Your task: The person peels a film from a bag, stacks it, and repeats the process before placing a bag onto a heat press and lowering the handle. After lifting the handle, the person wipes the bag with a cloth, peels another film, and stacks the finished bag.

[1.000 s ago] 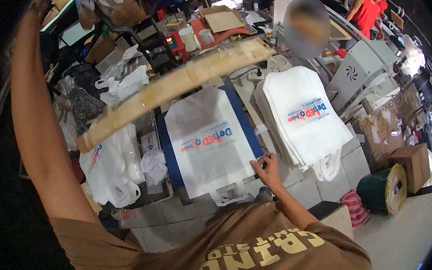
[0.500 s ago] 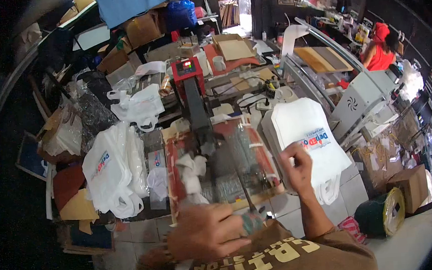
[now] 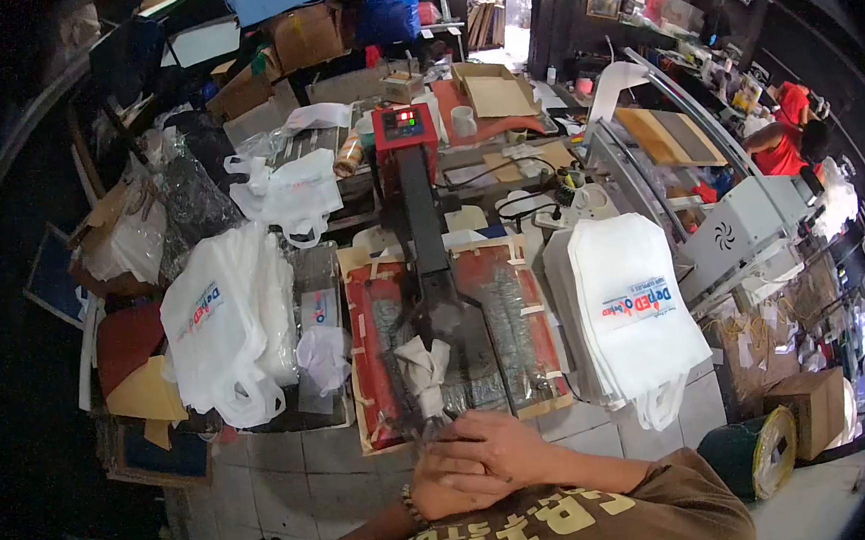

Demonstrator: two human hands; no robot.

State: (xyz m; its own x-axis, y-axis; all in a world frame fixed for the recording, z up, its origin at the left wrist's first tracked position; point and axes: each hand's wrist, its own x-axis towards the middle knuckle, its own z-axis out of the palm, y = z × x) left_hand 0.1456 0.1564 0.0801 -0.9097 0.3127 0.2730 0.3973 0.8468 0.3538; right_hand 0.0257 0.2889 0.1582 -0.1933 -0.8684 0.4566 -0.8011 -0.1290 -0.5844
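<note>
My left hand [image 3: 442, 492], with a beaded bracelet at its wrist, and my right hand [image 3: 510, 447] are clasped together close to my body. They close over the near end of the heat press handle [image 3: 440, 410], and that end is hidden beneath them. White cloth [image 3: 423, 369] is wrapped around the visible part of the handle. Beyond it stands the heat press [image 3: 427, 220], with a red control box [image 3: 405, 131] and a lit display. Its dark head lies over a red, taped board [image 3: 374, 364].
White printed bags are stacked at right [image 3: 633, 341] and left [image 3: 221, 330]. A narrow board [image 3: 315, 288] holds a white bag piece. Another white bag [image 3: 292, 195] lies behind. A grey machine [image 3: 745, 223] stands right, with people in red [image 3: 785, 145] beyond.
My hands were apart, the left blurred and the right raised beside the right stack. Now both have come together at the handle. The view has shifted slightly.
</note>
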